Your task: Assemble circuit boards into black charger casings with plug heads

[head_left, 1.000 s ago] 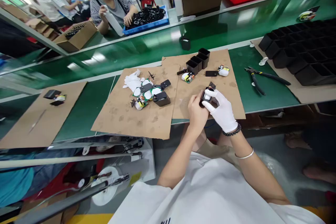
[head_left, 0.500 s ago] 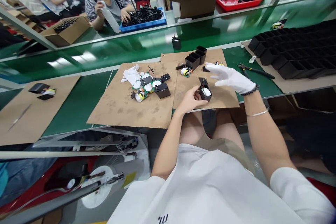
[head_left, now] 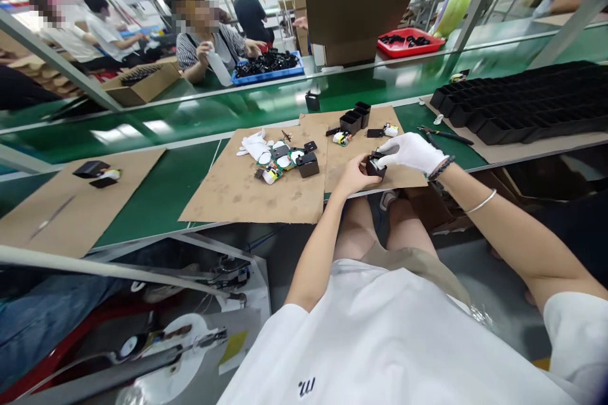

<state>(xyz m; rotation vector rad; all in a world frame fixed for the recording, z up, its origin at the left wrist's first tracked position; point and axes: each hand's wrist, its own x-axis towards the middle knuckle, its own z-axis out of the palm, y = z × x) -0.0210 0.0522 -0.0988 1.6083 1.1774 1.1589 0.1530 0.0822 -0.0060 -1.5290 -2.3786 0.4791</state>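
My bare left hand (head_left: 354,174) grips a small black plastic case (head_left: 375,165) with a white part inside, held over the near edge of a brown cardboard sheet (head_left: 351,158). My right hand (head_left: 411,150), in a white glove, curls its fingers over the top of the same case. Behind them on the cardboard stand three empty black cases (head_left: 356,116), a small circuit board (head_left: 341,138) and a flat black lid (head_left: 374,133) beside a white part (head_left: 391,130).
A second cardboard sheet (head_left: 247,193) to the left carries a white glove (head_left: 254,144), circuit boards and black cases (head_left: 308,164). Pliers (head_left: 444,135) lie right of my hands, before a tray of black cases (head_left: 527,107). Across the green belt (head_left: 199,111), people handle parts by a blue bin (head_left: 266,66).
My gloved right hand, stretched out toward the far parts half a second ago, has come back onto the black case in my left hand. The camera has tilted up.
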